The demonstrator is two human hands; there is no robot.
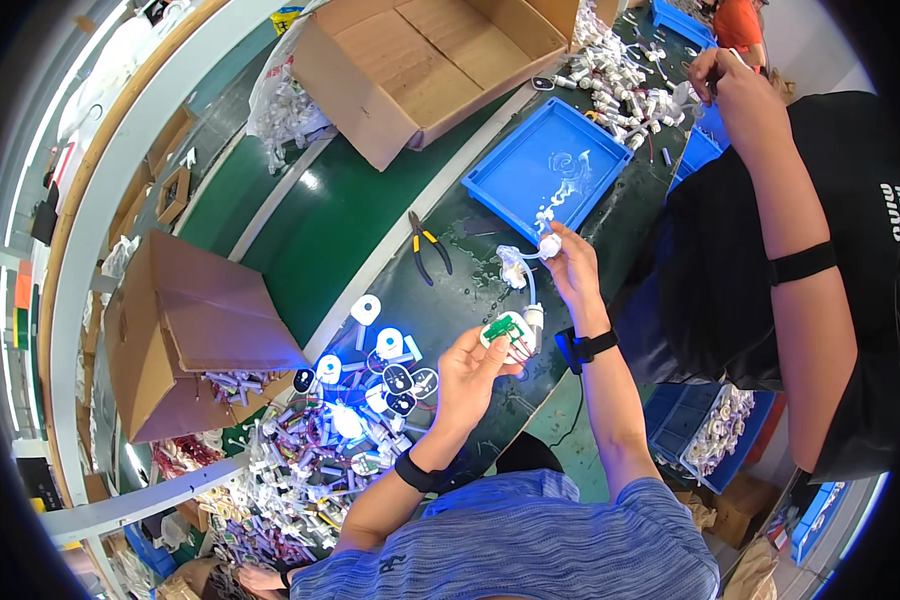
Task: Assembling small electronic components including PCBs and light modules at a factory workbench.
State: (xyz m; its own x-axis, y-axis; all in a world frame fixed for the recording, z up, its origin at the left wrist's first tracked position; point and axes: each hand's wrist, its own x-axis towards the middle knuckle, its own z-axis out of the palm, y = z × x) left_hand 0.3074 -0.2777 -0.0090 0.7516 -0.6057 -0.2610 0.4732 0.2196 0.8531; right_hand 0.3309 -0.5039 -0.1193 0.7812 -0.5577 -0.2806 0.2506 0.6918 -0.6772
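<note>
Presently | left hand (466,372): pinching round white housing with green circuit board (504,329), nearside of blue tray (487,190) | right hand (574,266): fingering white plastic fitting (549,246) beside tray | advisable: grip rim, keep tube (531,286) slack.

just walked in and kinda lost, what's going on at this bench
The person's left hand holds a white disc with a green circuit board, while the right hand pinches a small white piece near a pale tube. Pliers lie on the bench, beside a blue tray. A pile of small parts, some glowing blue-white, spreads to the left. A co-worker's hand shows at upper right.
</note>
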